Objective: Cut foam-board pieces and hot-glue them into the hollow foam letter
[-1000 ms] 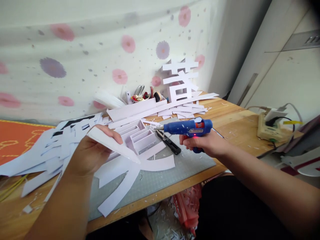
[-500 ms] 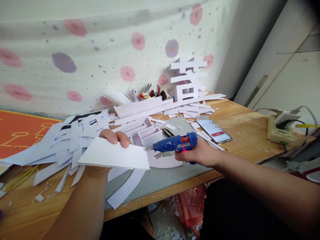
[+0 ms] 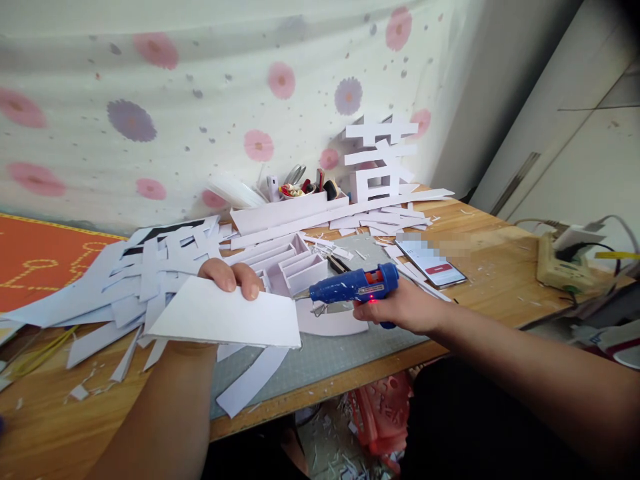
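Observation:
My left hand [image 3: 227, 275] grips a flat white foam-board piece [image 3: 225, 317] by its far edge and holds it level above the table. My right hand [image 3: 400, 308] is wrapped round the handle of a blue glue gun [image 3: 353, 287] with a red light on. The gun's nozzle points left, at the right edge of the board piece. Just behind the nozzle sits a white foam-board box structure [image 3: 293, 263] with open compartments. Curved white cut shapes [image 3: 327, 320] lie under the gun on the grey cutting mat [image 3: 350, 350].
A heap of white cut strips [image 3: 125, 287] covers the left of the wooden table [image 3: 490, 280]. A tool tray [image 3: 300, 193] and a standing white character [image 3: 380, 157] are at the back. A phone [image 3: 433, 263] lies right of the gun; a power strip [image 3: 565, 263] sits far right.
My right hand brought the glue gun down and left, from over the phone to the board's edge. My left hand turned the board piece from tilted to flat. The view shifted slightly.

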A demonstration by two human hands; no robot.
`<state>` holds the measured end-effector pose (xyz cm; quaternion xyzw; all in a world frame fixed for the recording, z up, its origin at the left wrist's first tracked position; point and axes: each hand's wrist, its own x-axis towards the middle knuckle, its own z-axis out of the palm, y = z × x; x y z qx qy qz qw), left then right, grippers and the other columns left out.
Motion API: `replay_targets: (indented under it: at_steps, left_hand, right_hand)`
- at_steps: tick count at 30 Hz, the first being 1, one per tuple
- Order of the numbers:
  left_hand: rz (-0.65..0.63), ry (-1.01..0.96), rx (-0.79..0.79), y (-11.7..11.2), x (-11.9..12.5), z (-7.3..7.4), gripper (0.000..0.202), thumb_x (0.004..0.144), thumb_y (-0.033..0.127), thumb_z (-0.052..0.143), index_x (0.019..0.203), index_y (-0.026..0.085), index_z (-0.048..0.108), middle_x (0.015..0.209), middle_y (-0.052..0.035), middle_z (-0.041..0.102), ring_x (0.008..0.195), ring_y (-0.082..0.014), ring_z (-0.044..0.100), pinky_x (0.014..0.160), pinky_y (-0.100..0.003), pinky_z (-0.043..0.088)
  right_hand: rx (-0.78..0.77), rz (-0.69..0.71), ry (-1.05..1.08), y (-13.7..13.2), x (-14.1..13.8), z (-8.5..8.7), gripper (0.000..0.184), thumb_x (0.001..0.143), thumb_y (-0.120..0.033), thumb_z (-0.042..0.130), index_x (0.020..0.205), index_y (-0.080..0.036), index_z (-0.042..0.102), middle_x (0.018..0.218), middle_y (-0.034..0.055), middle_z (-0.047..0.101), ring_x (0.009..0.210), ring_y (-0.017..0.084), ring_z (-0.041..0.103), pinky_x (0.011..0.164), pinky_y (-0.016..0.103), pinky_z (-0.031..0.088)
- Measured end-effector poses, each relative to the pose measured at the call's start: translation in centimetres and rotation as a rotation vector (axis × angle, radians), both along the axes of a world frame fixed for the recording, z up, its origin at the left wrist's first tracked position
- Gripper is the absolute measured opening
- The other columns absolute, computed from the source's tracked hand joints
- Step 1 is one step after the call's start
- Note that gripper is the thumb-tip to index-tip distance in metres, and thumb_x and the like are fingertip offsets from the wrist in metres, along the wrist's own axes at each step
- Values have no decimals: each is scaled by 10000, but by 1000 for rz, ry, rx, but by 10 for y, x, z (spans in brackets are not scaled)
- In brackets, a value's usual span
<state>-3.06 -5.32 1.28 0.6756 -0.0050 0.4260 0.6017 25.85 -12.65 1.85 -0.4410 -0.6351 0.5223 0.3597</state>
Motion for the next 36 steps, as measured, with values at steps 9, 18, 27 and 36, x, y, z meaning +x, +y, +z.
replay_targets:
  at_steps: [9, 18, 27, 36]
  left_hand:
    - [-36, 20, 43, 4, -3, 2, 330, 833, 513, 596, 1010, 234, 591, 928, -46, 597, 846, -189, 567, 705, -318, 534]
    - [6, 29, 7, 0, -3, 5, 293, 809, 475, 652, 983, 242, 613, 906, -35, 599, 746, -179, 595, 645, -318, 525]
    - [50, 1, 7, 4, -6, 1, 277, 797, 459, 665, 968, 244, 638, 889, -41, 622, 724, -191, 593, 586, -314, 533]
    - [38, 21, 32, -2, -1, 5, 310, 743, 453, 723, 958, 248, 636, 855, -35, 611, 708, -182, 588, 580, -301, 530]
  right_hand:
    - [19, 55, -12, -1, 1, -2, 138, 621, -235, 670, 630, -173, 547, 540, -51, 481, 515, 84, 404, 494, 223, 352]
    - [32, 108, -81, -6, 1, 2, 178, 634, -255, 667, 614, -182, 506, 550, -57, 436, 541, 84, 366, 504, 216, 334]
    - [39, 183, -96, -12, 2, 3, 157, 646, -243, 641, 628, -190, 495, 574, -57, 415, 565, 93, 358, 529, 220, 347]
    - [46, 170, -88, -10, 2, 2, 153, 639, -233, 647, 640, -188, 500, 562, -67, 400, 545, 83, 345, 516, 210, 346]
